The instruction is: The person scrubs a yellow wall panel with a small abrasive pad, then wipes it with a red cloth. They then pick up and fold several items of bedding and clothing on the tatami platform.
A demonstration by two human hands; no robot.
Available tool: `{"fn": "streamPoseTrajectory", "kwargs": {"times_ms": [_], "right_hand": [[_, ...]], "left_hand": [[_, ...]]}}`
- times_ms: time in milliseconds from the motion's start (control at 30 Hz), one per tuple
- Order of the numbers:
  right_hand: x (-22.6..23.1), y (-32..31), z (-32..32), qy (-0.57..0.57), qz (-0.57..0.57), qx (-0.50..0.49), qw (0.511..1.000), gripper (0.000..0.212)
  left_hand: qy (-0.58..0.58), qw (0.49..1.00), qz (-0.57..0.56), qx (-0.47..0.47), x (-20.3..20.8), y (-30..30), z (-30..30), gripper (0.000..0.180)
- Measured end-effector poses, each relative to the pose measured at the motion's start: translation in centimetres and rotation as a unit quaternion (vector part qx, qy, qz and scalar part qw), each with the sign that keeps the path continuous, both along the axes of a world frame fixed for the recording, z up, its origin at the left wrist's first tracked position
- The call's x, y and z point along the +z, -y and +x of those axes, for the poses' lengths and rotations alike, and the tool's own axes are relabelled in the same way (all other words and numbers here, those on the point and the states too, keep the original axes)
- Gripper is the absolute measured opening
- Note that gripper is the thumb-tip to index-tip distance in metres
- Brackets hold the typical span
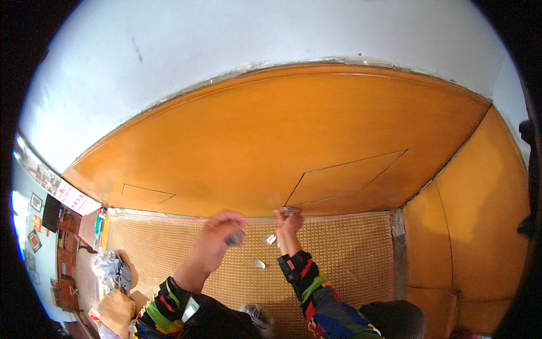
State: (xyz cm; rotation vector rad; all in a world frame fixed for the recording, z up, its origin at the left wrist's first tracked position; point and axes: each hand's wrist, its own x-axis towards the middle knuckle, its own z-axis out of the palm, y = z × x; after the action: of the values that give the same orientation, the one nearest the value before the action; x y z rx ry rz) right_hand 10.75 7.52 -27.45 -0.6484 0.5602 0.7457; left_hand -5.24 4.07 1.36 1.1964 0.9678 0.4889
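My left hand, smeared by motion, is raised over the woven mat. A small dark grey object shows at its palm, too blurred to name. To its right, my right hand is closed near the mat's far edge, its fingers pinching a small grey, shiny piece close to the orange panel. Between the hands lies a small silvery piece on the mat. Nearer to me rests another silvery piece. Both look like crumpled foil, though their kind is unclear.
An orange wooden panel rises along the mat's far side, under a pale wall. More orange panelling stands at the right. Plastic bags and a tan bag sit at the left edge. Wooden furniture stands beyond.
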Motion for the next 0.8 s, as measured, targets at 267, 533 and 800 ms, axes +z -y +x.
{"fn": "streamPoseTrajectory", "kwargs": {"times_ms": [267, 533, 800], "right_hand": [[-5.6, 1.6, 2.4, -0.393, 0.348, 0.108, 0.844, 0.012], [-3.4, 8.4, 13.8, -0.124, 0.274, -0.077, 0.951, 0.025], [0.9, -3.0, -3.7, -0.335, 0.207, 0.140, 0.908, 0.021]], "left_hand": [[-0.165, 0.797, 0.264, -0.517, -1.6, 2.2, -0.3, 0.014], [-0.174, 0.796, 0.268, -0.514, -1.2, 2.3, -1.2, 0.015], [-0.189, 0.806, 0.246, -0.504, -1.4, 1.9, -0.9, 0.016]]}}
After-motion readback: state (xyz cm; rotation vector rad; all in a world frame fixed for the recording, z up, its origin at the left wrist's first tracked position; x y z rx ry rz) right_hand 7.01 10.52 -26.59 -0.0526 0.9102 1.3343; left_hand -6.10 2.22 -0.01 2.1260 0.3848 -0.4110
